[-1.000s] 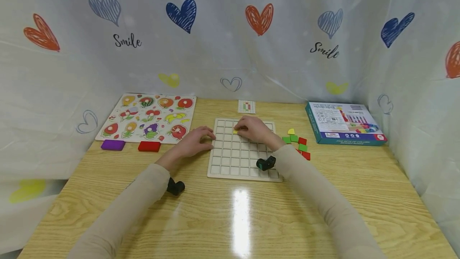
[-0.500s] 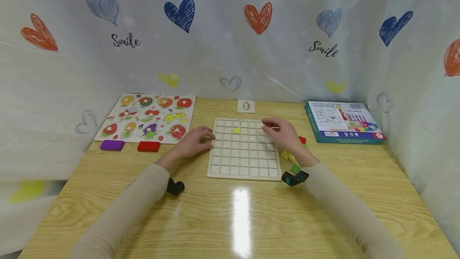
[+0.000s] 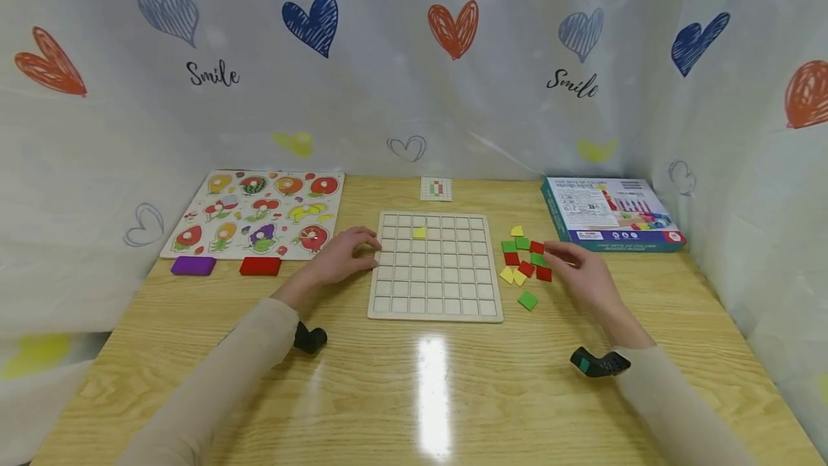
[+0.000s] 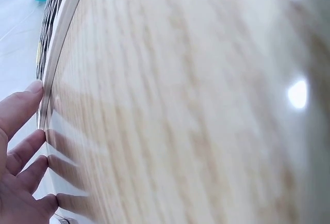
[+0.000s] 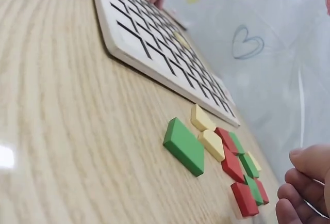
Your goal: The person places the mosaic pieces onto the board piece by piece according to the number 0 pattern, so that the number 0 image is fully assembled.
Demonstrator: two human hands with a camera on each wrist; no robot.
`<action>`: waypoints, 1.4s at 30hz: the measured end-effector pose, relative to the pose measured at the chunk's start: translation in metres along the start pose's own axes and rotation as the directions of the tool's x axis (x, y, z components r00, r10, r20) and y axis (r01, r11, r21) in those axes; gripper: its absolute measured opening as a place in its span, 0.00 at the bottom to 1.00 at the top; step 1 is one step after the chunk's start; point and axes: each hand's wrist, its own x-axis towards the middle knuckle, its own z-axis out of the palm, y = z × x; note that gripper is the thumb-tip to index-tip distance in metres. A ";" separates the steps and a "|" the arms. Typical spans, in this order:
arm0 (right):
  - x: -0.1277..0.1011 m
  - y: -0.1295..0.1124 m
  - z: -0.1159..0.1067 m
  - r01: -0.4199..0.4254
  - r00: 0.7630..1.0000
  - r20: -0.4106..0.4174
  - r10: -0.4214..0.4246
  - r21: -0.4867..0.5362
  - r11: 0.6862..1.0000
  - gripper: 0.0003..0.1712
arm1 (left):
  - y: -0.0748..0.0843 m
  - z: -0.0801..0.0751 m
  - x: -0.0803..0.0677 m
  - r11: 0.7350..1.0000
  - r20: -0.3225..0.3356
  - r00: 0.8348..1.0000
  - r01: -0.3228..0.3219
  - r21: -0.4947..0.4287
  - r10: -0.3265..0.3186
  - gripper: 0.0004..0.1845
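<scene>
A pale wooden grid board point(image 3: 435, 265) lies flat in the middle of the table. One yellow tile point(image 3: 420, 233) sits in a cell of its second row from the back. At the board's left edge rest the fingertips of my left hand point(image 3: 346, 255), thumb and fingers spread in the left wrist view. My right hand point(image 3: 585, 275) is just right of a loose group of small red, green and yellow tiles, fingertips close by a red tile point(image 3: 537, 247). Seen from the right wrist, its loosely bent fingers point(image 5: 309, 182) hold nothing. A green tile point(image 5: 184, 146) lies nearest that camera.
A fruit puzzle board point(image 3: 259, 214) lies at the back left, with a purple block point(image 3: 193, 266) and a red block point(image 3: 260, 266) in front. A small pattern card point(image 3: 436, 189) lies behind the grid. The boxed set point(image 3: 611, 214) is at the back right.
My right hand has let go of the yellow tile in the grid and moved right, over to the loose tiles. My left hand stays at the board's left edge.
</scene>
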 end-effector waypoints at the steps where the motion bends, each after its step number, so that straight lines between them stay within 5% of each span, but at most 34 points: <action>1: -0.003 0.002 -0.001 -0.002 1.000 0.011 0.002 -0.007 1.000 0.31 | 0.000 0.000 0.000 1.000 0.000 1.000 0.000 -0.001 0.000 0.14; 12: -0.026 0.000 0.019 0.051 0.995 0.090 -0.047 -0.033 0.998 0.27 | -0.001 -0.002 -0.001 1.000 -0.004 1.000 -0.004 0.006 0.004 0.15; 30: -0.009 -0.006 0.033 0.197 0.980 0.074 -0.187 -0.167 0.966 0.20 | 0.000 0.000 0.000 1.000 0.001 1.000 -0.007 0.011 0.007 0.14; 42: -0.008 -0.006 0.030 0.217 0.976 0.084 -0.203 -0.221 0.951 0.17 | 0.000 0.000 0.000 1.000 0.004 1.000 0.001 0.014 -0.001 0.14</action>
